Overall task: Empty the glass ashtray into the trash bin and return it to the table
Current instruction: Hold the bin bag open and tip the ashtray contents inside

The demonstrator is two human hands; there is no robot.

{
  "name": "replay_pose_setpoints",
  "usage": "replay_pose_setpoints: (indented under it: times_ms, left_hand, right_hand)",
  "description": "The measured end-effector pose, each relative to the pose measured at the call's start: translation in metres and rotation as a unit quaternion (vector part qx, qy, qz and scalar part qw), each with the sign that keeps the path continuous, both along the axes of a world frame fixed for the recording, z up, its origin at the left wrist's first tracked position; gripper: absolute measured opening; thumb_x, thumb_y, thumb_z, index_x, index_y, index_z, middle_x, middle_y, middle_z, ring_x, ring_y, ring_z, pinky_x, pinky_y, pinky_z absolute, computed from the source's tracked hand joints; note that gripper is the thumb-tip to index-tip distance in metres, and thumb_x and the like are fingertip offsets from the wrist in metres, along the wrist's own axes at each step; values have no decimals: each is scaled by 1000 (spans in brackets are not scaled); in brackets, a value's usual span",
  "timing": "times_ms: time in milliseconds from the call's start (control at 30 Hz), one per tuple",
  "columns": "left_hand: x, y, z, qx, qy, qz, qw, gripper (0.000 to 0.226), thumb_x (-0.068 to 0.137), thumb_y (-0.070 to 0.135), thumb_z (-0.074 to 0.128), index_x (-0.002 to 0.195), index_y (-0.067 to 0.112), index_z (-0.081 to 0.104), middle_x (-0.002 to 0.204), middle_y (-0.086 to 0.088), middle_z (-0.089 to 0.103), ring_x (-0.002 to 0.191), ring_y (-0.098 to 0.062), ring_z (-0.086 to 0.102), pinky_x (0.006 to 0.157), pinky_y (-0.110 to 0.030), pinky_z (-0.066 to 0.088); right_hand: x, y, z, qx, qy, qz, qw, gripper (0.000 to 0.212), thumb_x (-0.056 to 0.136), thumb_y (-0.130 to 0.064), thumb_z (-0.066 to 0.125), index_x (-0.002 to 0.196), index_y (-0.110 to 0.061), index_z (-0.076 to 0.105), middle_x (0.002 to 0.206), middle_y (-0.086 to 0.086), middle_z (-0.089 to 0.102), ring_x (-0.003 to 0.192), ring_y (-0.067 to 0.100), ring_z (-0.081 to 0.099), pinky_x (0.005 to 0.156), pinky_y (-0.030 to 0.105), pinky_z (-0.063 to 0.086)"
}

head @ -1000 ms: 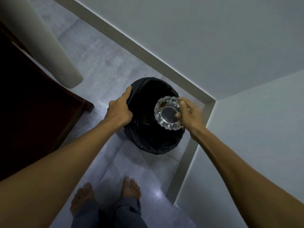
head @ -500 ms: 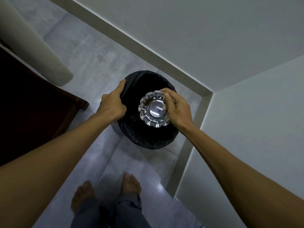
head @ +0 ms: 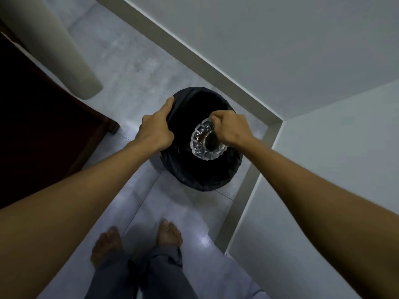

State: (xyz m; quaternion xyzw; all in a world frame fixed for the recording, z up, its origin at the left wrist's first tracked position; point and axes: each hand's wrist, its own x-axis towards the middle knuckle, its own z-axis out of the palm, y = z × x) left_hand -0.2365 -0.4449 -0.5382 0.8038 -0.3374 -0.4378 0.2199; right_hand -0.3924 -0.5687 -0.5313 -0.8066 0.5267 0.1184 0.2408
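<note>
- I see the trash bin (head: 200, 169) standing on the pale tiled floor (head: 121, 61) in a corner where two grey walls (head: 269, 39) meet; a black liner bag covers its rim and inside.
- My left hand (head: 156, 131) rests on the bin's left rim. Its index finger (head: 167, 105) lies stretched along the liner's edge, and the other fingers curl down over the rim, pressing the black plastic against it.
- My right hand (head: 232, 129) holds the glass ashtray (head: 205, 142) over the bin's open mouth, right of centre. The fingers are curled shut on the ashtray's far and right edge; the fingertips are hidden beneath the hand, so I cannot tell exactly how they meet the glass.
- The ashtray is clear, with a scalloped, ribbed rim. It is tilted, its left and near rim showing and its dark centre turned toward the hand. Whether anything remains in it I cannot tell against the black liner.
- A dark wooden piece of furniture (head: 38, 126) fills the left side, its corner just beside the bin.
- A pale cylindrical column (head: 64, 39) comes down to the floor behind that furniture.
- A light skirting board (head: 194, 55) runs along the foot of both walls.
- Two bare feet (head: 168, 234) and grey trouser legs (head: 159, 275) stand near the bin, at the bottom of the view.
</note>
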Motion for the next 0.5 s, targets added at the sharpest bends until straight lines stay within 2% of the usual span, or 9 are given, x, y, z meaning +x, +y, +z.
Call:
replay_pose_setpoints:
  times_ms: [100, 167, 300, 333, 433, 500]
  left_hand:
    - [-1, -2, -2, 6, 2, -6, 1000, 94, 88, -5, 49, 159, 41, 10, 138, -21, 54, 113, -40, 61, 97, -40, 54]
    - [-2, -2, -2, 7, 1, -13, 1000, 94, 88, -4, 50, 159, 42, 10, 137, -21, 54, 112, -40, 62, 95, -38, 54]
    - [-3, -1, -3, 5, -2, -18, 1000, 95, 88, -5, 50, 159, 44, 9, 132, -22, 54, 100, -36, 61, 94, -40, 56]
    - [-3, -2, -4, 5, -3, -17, 1000, 95, 88, -5, 50, 158, 44, 9, 130, -21, 55, 96, -34, 60, 93, -41, 56]
    - [-2, -3, -6, 6, 1, -9, 1000, 96, 87, -6, 50, 158, 45, 9, 125, -20, 56, 88, -30, 56, 86, -39, 57]
    - [-3, -3, -7, -1, -1, -5, 1000, 96, 87, -5, 50, 158, 45, 10, 125, -20, 56, 89, -29, 56, 88, -40, 58]
  right_hand:
    - [22, -14, 3, -14, 155, 97, 983, 28, 92, -21, 49, 106, -25, 73, 107, 7, 71, 85, 30, 61, 71, 34, 48]
    - [37, -17, 10, -36, 231, 151, 961, 25, 92, -13, 52, 109, -16, 71, 103, 9, 67, 83, 30, 58, 68, 36, 45]
    - [64, -10, 23, -75, 329, 229, 913, 22, 94, -5, 55, 114, -8, 64, 112, 13, 63, 104, 34, 63, 75, 38, 44]
    - [71, -9, 23, -75, 350, 240, 902, 23, 94, -5, 57, 115, -8, 64, 112, 12, 63, 103, 32, 63, 75, 38, 45]
    - [84, -5, 19, -80, 398, 268, 874, 24, 92, -7, 59, 113, -13, 67, 88, 3, 59, 90, 22, 65, 65, 31, 43]
    - [82, -6, 16, -91, 426, 278, 856, 27, 92, -8, 54, 114, -16, 68, 96, 0, 65, 96, 15, 66, 61, 25, 43]
